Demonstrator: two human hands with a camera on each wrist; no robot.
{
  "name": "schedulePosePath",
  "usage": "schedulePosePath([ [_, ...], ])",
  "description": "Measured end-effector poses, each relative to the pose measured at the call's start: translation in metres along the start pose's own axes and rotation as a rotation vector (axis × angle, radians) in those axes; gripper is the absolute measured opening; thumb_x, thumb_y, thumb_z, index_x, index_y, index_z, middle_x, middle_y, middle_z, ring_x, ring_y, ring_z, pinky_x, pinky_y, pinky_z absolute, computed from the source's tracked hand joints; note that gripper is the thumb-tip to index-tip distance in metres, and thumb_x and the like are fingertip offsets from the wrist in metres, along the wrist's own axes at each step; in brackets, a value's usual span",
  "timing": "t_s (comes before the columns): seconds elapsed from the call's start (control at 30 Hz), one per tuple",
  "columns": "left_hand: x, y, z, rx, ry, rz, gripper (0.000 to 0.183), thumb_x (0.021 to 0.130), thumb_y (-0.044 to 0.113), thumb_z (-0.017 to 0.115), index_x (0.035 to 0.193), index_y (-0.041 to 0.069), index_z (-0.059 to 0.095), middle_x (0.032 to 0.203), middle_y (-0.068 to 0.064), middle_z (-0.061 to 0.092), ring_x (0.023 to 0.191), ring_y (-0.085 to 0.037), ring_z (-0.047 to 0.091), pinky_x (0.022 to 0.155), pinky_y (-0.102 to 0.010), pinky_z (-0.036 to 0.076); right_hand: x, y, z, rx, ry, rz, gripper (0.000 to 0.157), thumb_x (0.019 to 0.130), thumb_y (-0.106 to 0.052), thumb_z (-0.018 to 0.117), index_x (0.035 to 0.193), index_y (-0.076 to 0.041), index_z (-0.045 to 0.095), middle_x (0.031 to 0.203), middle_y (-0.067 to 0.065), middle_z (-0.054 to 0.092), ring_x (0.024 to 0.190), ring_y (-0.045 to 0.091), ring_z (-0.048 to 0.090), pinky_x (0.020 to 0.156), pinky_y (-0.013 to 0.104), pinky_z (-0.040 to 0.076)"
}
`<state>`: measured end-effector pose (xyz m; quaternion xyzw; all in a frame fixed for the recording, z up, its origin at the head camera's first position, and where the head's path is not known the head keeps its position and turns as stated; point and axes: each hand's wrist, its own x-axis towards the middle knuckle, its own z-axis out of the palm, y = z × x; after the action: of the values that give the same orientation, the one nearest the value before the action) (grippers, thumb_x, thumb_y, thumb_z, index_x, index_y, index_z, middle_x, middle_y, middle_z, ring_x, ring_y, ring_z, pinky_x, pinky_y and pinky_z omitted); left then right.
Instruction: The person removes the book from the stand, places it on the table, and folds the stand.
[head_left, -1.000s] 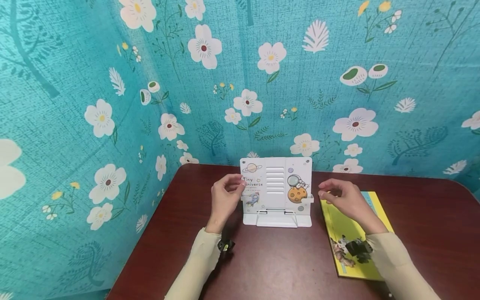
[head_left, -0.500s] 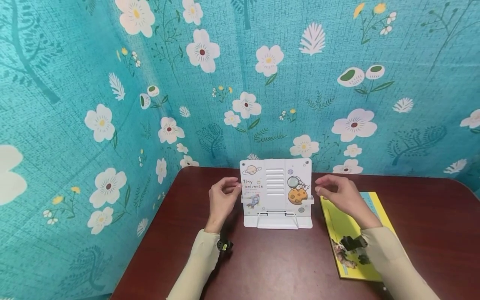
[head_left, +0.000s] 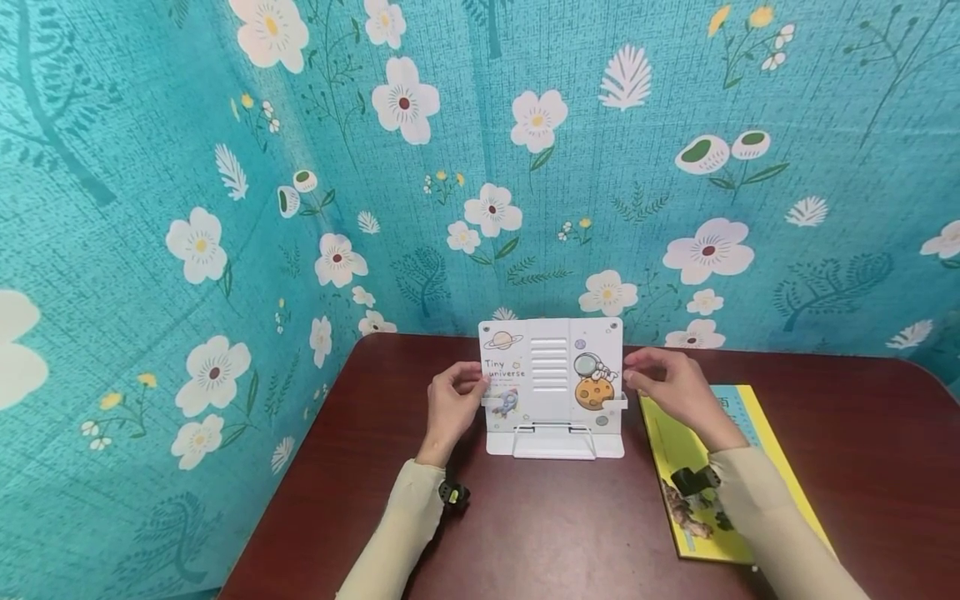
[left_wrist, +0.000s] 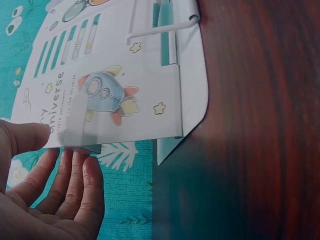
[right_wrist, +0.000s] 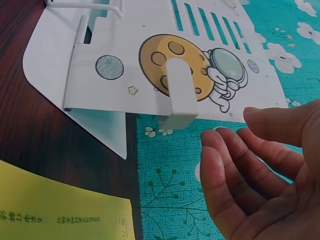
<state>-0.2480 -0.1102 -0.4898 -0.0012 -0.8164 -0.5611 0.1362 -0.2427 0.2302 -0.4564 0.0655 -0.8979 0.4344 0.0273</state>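
Observation:
A white metal book stand (head_left: 551, 375) stands upright on the table, printed with a rocket (left_wrist: 106, 92) and an astronaut on an orange planet (right_wrist: 172, 65). My left hand (head_left: 453, 408) is at its left edge. In the left wrist view the thumb lies over the front of the panel and the curled fingers meet the edge, their tips partly behind it. On the other side is my right hand (head_left: 675, 392), its thumb tip right at the panel's edge. A visible gap separates that thumb from its loosely bent fingers, which hang just outside the edge.
A yellow book (head_left: 738, 467) lies flat on the dark red table (head_left: 555, 533), partly under the right forearm. Teal floral fabric (head_left: 450, 167) hangs close behind the table and along its left side. The stand carries small side clips (right_wrist: 182, 95) and a wire support (head_left: 555, 442) in front.
Both hands have closed in on the stand; the right hand moved left to its edge, the left hand slightly right and lower. The stand and book have stayed put.

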Motion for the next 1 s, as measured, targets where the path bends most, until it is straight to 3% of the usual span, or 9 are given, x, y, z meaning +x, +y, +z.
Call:
schedulePosePath([
  [0.33,0.0,-0.004,0.002,0.01,0.0,0.016,0.016,0.092,0.007,0.078,0.107,0.005,0.077,0.102,-0.015,0.079,0.088,-0.024,0.078,0.08,-0.037,0.065,0.003,0.002,0.006,0.03,-0.011,0.013,0.022,0.1,-0.01,0.067,0.118,0.002,0.07,0.113,0.025,0.075,0.095,0.033,0.077,0.079,0.044,0.065],
  [0.77,0.0,-0.006,0.002,0.033,-0.008,0.01,0.014,0.093,0.008,0.078,0.106,0.006,0.079,0.099,-0.012,0.08,0.085,-0.018,0.075,0.08,-0.033,0.064,0.004,0.006,0.015,0.035,0.005,0.015,0.017,0.1,-0.007,0.065,0.113,0.003,0.07,0.106,0.023,0.077,0.09,0.034,0.077,0.073,0.035,0.064],
  [1.0,0.001,-0.005,0.001,0.041,-0.009,0.019,0.013,0.092,0.009,0.078,0.105,0.005,0.079,0.098,-0.012,0.079,0.084,-0.017,0.074,0.079,-0.033,0.064,0.005,0.007,0.016,0.014,0.037,0.004,0.014,0.1,-0.005,0.065,0.11,0.001,0.071,0.104,0.022,0.077,0.086,0.026,0.076,0.071,0.031,0.063],
])
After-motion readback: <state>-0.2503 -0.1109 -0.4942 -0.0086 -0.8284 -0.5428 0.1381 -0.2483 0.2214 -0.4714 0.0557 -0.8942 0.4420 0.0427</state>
